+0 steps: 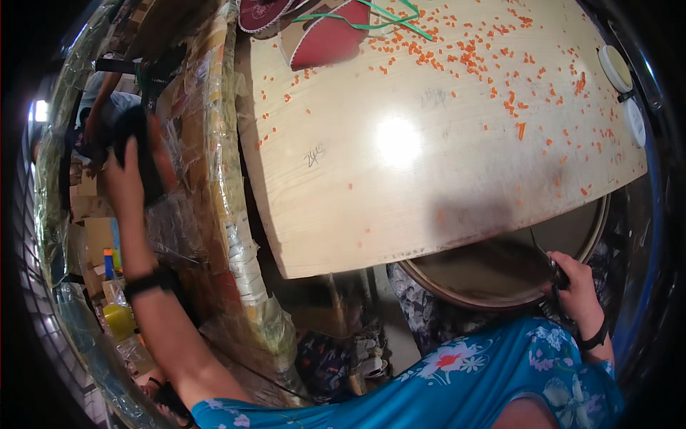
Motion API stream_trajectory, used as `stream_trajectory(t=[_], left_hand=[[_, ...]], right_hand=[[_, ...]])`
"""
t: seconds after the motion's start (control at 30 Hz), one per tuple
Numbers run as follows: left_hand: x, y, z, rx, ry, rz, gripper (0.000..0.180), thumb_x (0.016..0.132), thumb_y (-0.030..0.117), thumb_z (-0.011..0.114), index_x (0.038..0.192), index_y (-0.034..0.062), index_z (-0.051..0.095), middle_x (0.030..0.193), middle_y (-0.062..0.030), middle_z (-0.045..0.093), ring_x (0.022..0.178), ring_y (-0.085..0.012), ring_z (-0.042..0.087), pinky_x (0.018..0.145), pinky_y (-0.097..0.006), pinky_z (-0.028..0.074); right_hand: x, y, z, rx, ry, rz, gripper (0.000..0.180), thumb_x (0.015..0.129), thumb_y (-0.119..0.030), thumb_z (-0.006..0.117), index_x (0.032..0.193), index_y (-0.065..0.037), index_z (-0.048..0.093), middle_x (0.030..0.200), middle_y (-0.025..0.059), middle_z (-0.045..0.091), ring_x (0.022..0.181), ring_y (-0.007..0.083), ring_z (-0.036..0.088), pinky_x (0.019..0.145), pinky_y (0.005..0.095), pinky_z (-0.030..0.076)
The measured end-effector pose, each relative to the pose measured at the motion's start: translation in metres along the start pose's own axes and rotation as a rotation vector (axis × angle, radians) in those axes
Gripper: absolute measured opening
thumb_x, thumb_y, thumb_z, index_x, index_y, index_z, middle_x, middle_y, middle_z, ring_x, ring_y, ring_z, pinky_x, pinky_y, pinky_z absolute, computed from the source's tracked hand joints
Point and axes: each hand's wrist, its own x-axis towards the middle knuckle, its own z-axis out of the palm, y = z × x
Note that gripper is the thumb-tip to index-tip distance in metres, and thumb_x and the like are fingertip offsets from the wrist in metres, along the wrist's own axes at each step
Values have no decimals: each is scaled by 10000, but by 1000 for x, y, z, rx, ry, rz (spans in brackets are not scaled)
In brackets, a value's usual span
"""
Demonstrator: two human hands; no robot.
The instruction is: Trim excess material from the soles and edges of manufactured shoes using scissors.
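Two grips were in my view, well apart. Nearest me, the right grip [574,289] was closed around a dark-handled tool [559,277]; its long axis slanted, the thin tip pointing forward and leftward from that grip, above a round-rimmed tray [471,279]. Just ahead of the right grip the worktop [336,222] began, with orange bits [469,48] scattered farther forward. The left grip [124,179] was farther out, closed, as far as blur let me tell, on a dark item [148,161] along its right side. That item lay far left and forward of the right grip, its long axis running roughly away from me; I could not tell its front end. Farthest, between and ahead of both, lay red stitched pieces [332,41].
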Motion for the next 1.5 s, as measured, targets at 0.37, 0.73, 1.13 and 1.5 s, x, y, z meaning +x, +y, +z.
stream_trajectory(t=[0.37,0.73,1.13,1.5], left_hand=[[-36,47,-3,-278,-419,-11,663,839,396,584,1330,19,348,1263,-243,461,1162,-315,466,945,-375,375],[-207,-46,-112,273,-512,-619,774,796,551,543,1340,46,328,1140,-288,538,1068,-419,519,897,-441,404],[-164,-60,-50,-283,-96,-461,538,821,424,558,1129,-18,548,1130,-242,558,1046,-404,523,857,-416,426],[-112,225,-41,-489,-375,289,486,745,308,686,1100,7,548,1094,-230,549,1066,-357,509,909,-401,417]], right_hand=[[1,-1,-4,82,-24,72,610,513,-35,764,1089,-33,562,894,149,613,714,286,584,662,311,462],[10,-21,-2,42,-43,-91,593,524,-133,780,1065,-17,566,815,139,587,669,268,565,639,327,467],[-22,-47,-19,-60,93,-229,549,531,-153,781,1028,-29,585,789,143,601,699,307,608,640,335,486],[-59,-13,-21,405,39,64,548,628,-134,746,1121,-18,538,758,42,610,704,138,601,633,276,477]])
